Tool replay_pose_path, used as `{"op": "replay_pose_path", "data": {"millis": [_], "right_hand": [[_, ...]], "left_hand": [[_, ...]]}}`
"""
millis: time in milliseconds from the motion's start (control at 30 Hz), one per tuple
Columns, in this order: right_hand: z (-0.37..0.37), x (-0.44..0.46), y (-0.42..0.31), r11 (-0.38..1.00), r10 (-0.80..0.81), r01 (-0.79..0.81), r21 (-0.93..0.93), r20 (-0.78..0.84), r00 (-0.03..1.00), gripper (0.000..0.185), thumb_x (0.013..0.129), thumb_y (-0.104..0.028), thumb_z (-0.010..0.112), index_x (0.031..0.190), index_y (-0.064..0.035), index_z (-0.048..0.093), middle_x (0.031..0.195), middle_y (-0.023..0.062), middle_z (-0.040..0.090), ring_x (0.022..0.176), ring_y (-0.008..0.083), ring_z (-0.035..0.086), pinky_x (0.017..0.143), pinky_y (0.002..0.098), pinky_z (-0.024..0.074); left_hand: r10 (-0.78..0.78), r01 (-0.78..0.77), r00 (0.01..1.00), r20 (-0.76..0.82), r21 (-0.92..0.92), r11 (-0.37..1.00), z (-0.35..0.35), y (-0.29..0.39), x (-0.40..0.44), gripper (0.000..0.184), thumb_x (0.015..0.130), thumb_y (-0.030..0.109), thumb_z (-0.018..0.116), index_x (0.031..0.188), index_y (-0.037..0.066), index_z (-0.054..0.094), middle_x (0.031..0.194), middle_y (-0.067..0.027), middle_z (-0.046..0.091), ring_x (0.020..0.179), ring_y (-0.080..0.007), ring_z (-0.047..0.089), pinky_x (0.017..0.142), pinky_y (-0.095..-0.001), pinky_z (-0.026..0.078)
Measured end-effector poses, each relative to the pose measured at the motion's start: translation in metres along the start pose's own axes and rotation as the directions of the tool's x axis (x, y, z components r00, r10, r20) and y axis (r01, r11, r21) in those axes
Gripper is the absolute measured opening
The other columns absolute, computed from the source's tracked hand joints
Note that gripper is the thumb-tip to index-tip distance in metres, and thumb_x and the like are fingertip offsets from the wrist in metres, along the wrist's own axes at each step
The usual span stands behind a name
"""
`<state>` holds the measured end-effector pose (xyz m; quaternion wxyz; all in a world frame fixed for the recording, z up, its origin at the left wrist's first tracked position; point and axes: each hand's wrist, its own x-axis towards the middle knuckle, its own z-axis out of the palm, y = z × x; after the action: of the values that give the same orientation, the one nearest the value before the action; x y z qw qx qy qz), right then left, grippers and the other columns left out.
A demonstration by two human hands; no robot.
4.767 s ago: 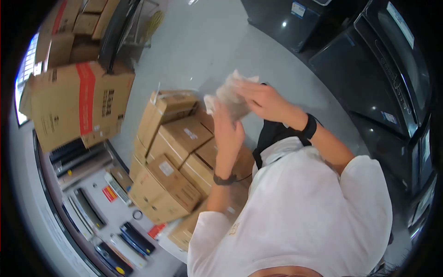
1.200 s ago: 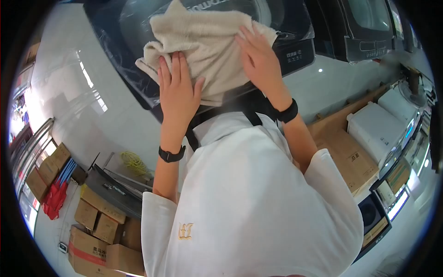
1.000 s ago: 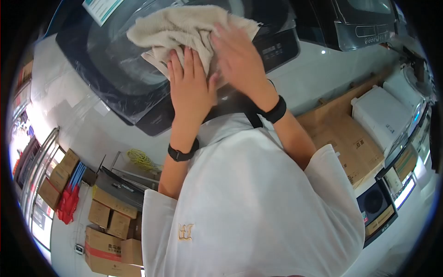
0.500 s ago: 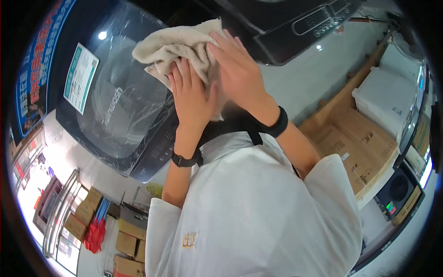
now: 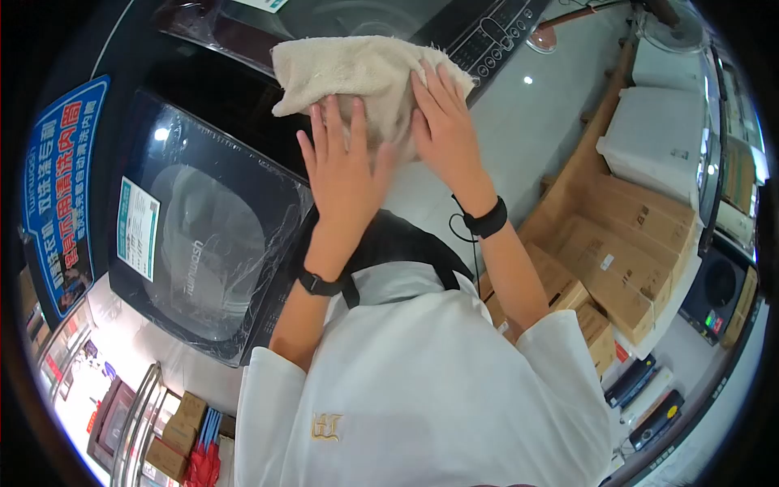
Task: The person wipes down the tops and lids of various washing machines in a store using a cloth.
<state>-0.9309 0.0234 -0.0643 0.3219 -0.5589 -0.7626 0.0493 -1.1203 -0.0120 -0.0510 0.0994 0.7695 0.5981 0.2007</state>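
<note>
A beige towel (image 5: 349, 69) is spread over the near edge of the far washing machine (image 5: 357, 20), with its lower part bunched and shadowed. My left hand (image 5: 339, 174) has its fingers stretched and apart, with the fingertips against the towel's lower edge; its thumb is blurred. Toward the towel's right end is my right hand (image 5: 451, 138), its fingers lying over the cloth and its thumb at the lower edge, gripping it. Left of my left arm stands another dark washing machine (image 5: 215, 243) with a film-covered transparent lid.
A blue sign (image 5: 65, 187) stands at the far left. Cardboard boxes (image 5: 625, 252) and a white box (image 5: 657, 142) line the right side. A control panel (image 5: 499, 40) lies just beyond my right hand. Lower left are a metal rail (image 5: 138, 414) and a red bundle (image 5: 203, 464).
The towel has gone from a crumpled bundle to a wider, flatter spread. My right hand has moved right and my hands are farther apart. The view has shifted, showing more of the sign.
</note>
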Motion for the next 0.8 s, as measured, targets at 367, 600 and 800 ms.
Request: {"op": "replay_pose_path", "data": {"millis": [367, 600, 800], "right_hand": [[-0.008, 0.082, 0.066, 0.99, -0.071, 0.085, -0.111, 0.12, 0.99, 0.043, 0.103, -0.02, 0.058, 0.142, -0.0017, 0.063, 0.152, 0.0174, 0.057, 0.139, 0.0459, 0.051, 0.118, 0.0616, 0.0338], [-0.017, 0.139, 0.138, 0.979, -0.126, 0.164, -0.121, 0.272, 0.954, 0.039, 0.103, -0.027, 0.059, 0.14, -0.028, 0.071, 0.158, 0.0186, 0.054, 0.151, 0.0459, 0.042, 0.121, 0.0734, 0.0219], [-0.019, 0.193, 0.179, 0.937, -0.211, 0.273, -0.217, 0.271, 0.939, 0.039, 0.102, -0.031, 0.06, 0.139, -0.035, 0.071, 0.164, 0.0218, 0.044, 0.154, 0.053, 0.032, 0.117, 0.0814, 0.0174]], "left_hand": [[0.017, -0.016, 0.999, -0.04, 0.044, 0.999, 0.0, 0.004, 0.064, 0.072, 0.094, 0.037, 0.071, 0.156, 0.007, 0.051, 0.163, -0.0235, 0.041, 0.15, -0.0452, 0.039, 0.124, -0.0595, 0.027], [-0.116, 0.13, 0.981, -0.157, 0.081, 0.988, 0.03, 0.028, 0.106, 0.075, 0.091, 0.036, 0.073, 0.156, 0.007, 0.05, 0.164, -0.0239, 0.04, 0.148, -0.046, 0.039, 0.125, -0.0593, 0.026], [-0.211, 0.239, 0.958, -0.193, 0.135, 0.962, 0.039, 0.051, 0.144, 0.075, 0.091, 0.038, 0.074, 0.158, 0.015, 0.049, 0.164, -0.0242, 0.038, 0.147, -0.047, 0.04, 0.124, -0.0583, 0.03]]}}
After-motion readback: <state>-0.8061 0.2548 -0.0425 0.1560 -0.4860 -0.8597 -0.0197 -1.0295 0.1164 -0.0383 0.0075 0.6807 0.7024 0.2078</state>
